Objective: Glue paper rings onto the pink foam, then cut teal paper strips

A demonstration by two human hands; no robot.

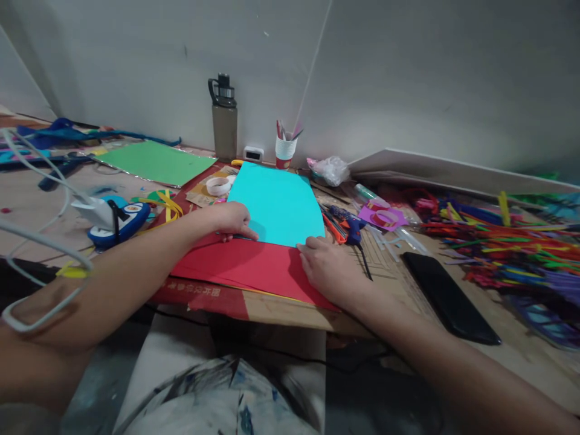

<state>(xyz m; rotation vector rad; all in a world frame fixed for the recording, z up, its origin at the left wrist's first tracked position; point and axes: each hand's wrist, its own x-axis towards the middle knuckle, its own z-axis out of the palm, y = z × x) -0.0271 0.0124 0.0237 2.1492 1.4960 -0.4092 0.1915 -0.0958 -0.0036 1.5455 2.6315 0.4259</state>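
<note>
A bright cyan paper sheet (278, 199) lies over a red paper sheet (244, 266), whose near part shows below it. My left hand (233, 220) rests at the cyan sheet's near left corner. Its index finger is stretched along the edge, and the other fingers are partly curled. At the near right corner, my right hand (321, 263) has its bent fingers and thumb closed at the cyan sheet's edge. What lies under its palm is hidden. A yellow edge peeks out beneath the red sheet.
A bottle (225, 124) and stacked paper cups (285, 148) stand by the wall. Tape (218, 185) and a green sheet (156, 162) lie left. To the right are a blue glue gun (353, 228), a black phone (448, 296) and colourful pipe cleaners (512, 241). A white cable (45, 241) crosses my left arm.
</note>
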